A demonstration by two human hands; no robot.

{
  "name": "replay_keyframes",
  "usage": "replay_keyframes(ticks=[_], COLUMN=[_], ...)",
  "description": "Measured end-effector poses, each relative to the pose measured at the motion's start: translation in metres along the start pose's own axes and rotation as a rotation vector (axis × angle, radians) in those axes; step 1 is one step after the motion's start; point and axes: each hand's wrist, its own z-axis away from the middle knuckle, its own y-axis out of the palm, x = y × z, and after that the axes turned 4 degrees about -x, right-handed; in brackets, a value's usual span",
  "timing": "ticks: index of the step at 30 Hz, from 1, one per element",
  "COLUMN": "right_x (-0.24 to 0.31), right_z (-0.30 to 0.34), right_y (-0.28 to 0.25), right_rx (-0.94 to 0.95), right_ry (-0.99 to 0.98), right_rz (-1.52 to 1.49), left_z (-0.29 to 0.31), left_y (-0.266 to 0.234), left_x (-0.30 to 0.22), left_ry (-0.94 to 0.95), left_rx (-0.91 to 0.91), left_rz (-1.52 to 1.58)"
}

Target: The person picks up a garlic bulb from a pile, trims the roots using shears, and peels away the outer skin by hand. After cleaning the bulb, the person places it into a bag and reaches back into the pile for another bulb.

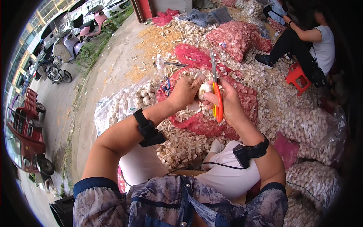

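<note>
A whitish garlic bulb [205, 90] sits between my two hands, above an opened red mesh sack [194, 128]. My left hand [184, 92] is closed at the bulb's left side, its fingertips partly hidden. In my right hand [231, 101] are scissors [218, 96] with orange and yellow handles; the blades point away from me and look closed. My right thumb and fingertips also touch the bulb. More garlic bulbs [194, 72] lie in the sack just beyond my hands, among loose skins.
Left of the sack, a clear plastic bag [121, 104] holds several bulbs. A plastic bottle [160, 64] stands beyond it. Garlic skins [185, 149] cover the ground. Filled mesh sacks [314, 126] lie at right. A person [321, 45] sits by a red stool [298, 78] at far right.
</note>
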Motion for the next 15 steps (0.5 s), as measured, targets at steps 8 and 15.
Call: replay_keyframes(ticks=[8,15], right_x=[0.006,0.001], right_z=[-0.001,0.000], right_y=[-0.006,0.000], right_rx=[-0.080,0.007], right_ry=[0.008,-0.026], right_rz=[-0.173,0.039], left_z=[0.007,0.006], left_y=[0.003,-0.002], left_x=[-0.014,-0.010], left_ry=[0.034,0.136], left_rx=[0.003,0.164], left_rz=[0.305,0.133])
